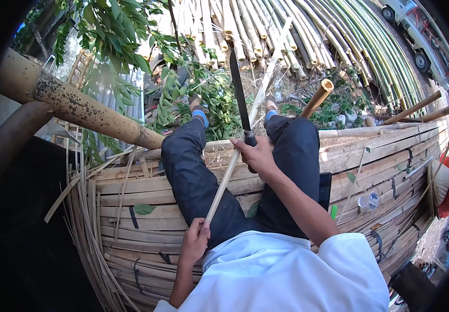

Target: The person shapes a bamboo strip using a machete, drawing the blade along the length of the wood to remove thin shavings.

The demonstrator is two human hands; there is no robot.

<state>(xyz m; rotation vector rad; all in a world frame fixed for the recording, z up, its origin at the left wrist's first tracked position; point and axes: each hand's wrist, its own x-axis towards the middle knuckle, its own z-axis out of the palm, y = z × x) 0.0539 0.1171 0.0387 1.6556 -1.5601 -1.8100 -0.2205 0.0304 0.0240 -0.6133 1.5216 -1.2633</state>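
A long pale bamboo strip (223,186) slants from my lap up and away past my knees. Near its lower end my left hand (195,241) is closed around it, by my left thigh. My right hand (260,159) grips the dark handle of a long knife (239,93), whose dark blade points away from me beside the strip. The right thumb lies at the strip, close to the handle. Part of the handle is hidden by my fingers. The blade and the strip nearly cross just beyond the hand; I cannot tell whether they touch.
I sit on a bench of bamboo slats (172,200). Thin strips (81,229) hang at the left, below a thick bamboo pole (94,106). A cut bamboo post (316,99) rises beyond my right knee. Leafy branches (115,36) and stacked bamboo poles (339,47) lie ahead. Hats (443,187) are at right.
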